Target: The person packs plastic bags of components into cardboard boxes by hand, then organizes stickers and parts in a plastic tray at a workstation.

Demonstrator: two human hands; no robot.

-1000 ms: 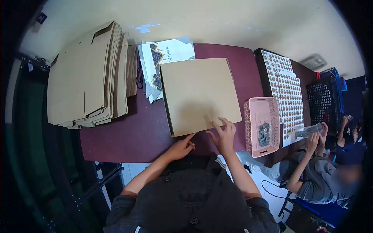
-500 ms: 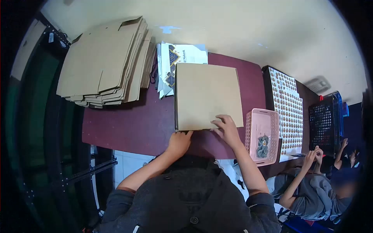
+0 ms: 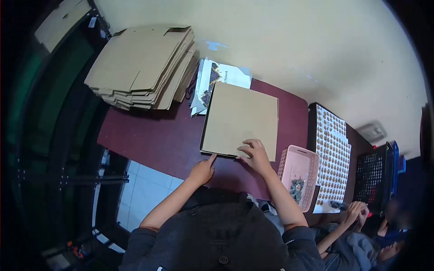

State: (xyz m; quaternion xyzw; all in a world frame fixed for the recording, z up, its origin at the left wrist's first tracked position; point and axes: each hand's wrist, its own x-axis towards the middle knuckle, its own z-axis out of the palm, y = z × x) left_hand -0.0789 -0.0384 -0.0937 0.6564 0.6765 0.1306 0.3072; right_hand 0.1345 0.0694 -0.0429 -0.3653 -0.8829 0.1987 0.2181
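A flat brown cardboard box [image 3: 244, 115] lies closed on the maroon table in front of me, turned slightly. My left hand [image 3: 202, 172] is at its front left corner, with the index finger stretched out against the front edge and the other fingers curled. Over the front edge, toward the right, is my right hand [image 3: 256, 158]. Its fingers are bent and apart on the lid, and the thumb side is near the edge. Neither hand is wrapped round the box.
Flattened cardboard boxes [image 3: 140, 58] are stacked at the back left, beside printed sheets [image 3: 230, 76]. On the right stand a pink basket [image 3: 312, 158] holding small dark packets [image 3: 296, 189], sticker sheets [image 3: 332, 158] and a black crate [image 3: 371, 174]. A co-worker's hands [image 3: 357, 212] are at the lower right.
The view has turned, so the table and box appear tilted. My left index finger is now stretched out along the box's front edge. The co-worker's hands hold a dark item near the sticker sheets.
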